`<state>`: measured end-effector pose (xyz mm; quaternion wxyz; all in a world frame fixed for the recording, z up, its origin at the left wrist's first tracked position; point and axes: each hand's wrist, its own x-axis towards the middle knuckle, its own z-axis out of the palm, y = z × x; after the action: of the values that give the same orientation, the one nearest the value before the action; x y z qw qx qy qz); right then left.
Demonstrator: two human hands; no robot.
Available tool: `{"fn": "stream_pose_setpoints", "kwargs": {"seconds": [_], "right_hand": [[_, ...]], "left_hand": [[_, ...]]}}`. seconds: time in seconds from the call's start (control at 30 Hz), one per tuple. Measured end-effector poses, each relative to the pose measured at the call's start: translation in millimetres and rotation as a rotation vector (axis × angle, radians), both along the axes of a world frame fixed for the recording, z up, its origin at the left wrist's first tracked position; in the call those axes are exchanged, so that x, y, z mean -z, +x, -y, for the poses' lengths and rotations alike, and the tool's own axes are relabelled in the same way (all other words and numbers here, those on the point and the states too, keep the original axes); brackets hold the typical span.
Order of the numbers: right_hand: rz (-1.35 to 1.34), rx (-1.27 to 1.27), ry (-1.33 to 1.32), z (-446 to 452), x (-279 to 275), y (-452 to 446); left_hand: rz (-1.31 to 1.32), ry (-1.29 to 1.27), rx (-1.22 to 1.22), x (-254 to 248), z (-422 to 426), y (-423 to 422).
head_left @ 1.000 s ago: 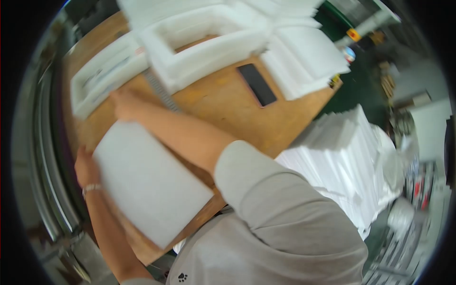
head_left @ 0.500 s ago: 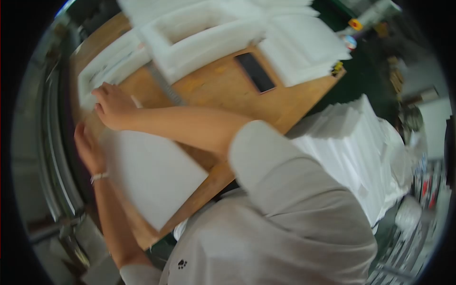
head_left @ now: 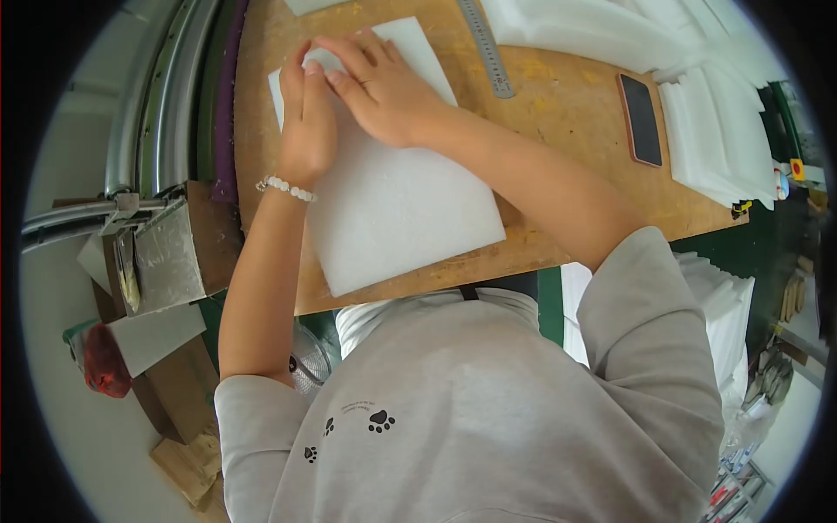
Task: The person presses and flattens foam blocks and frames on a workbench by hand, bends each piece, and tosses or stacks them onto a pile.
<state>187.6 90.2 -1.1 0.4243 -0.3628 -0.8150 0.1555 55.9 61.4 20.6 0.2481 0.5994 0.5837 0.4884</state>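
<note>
A white foam sheet (head_left: 405, 205) lies on the wooden table in front of my body, its near corner close to the table's front edge. Over its far part, my left hand (head_left: 307, 126) comes in from the left, a beaded bracelet at the wrist. My right hand (head_left: 388, 96) reaches across from the right, fingers bent and thumb towards the left hand. The fingertips of both hands meet, closed about a bit of white foam between them. How the foam is gripped there is partly hidden by the fingers.
A steel ruler (head_left: 486, 48) and a phone (head_left: 641, 119) lie on the wooden table (head_left: 575, 113) to the right. Stacked white foam sheets (head_left: 719, 131) stand at the right edge. Metal rollers (head_left: 166, 96) run along the left side, with a box (head_left: 174, 253) below.
My view has turned, so the table and foam sheet now sit more squarely before me. My hands, apart earlier, have come together over the far part of the sheet.
</note>
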Motion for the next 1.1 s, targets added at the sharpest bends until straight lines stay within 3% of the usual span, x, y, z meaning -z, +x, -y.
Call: {"fn": "stream_pose_setpoints", "kwargs": {"seconds": [0.13, 0.3, 0.47, 0.63, 0.7, 0.73, 0.8, 0.97, 1.1], "right_hand": [[0.137, -0.066, -0.025, 2, -17, 23], [0.179, 0.014, -0.070, 13, -20, 48], [0.229, 0.183, -0.139, 28, -20, 73], [0.270, 0.334, -0.160, 37, -24, 84], [0.931, 0.082, -0.886, 38, -58, 73], [0.929, 0.079, -0.881, 60, -50, 61], [0.428, 0.125, 0.245, 125, -19, 38], [0.597, 0.237, 0.075, 137, -41, 65], [0.482, 0.236, -0.059, 141, -38, 85]], "left_hand": [[-0.416, 0.025, 0.052, 12, 13, -14], [-0.609, -0.061, 0.016, 3, 34, -19], [-0.543, -0.277, 0.035, 11, 22, -49], [-0.294, -0.197, -0.048, 18, 55, -56], [-0.412, -0.099, -0.095, 2, 91, -49], [-0.415, -0.096, -0.099, -14, 111, -22], [-0.904, 0.021, -0.037, -35, 147, 37], [-0.841, -0.018, -0.068, -28, 159, 29], [-0.867, 0.108, -0.149, 6, 155, 17]]}}
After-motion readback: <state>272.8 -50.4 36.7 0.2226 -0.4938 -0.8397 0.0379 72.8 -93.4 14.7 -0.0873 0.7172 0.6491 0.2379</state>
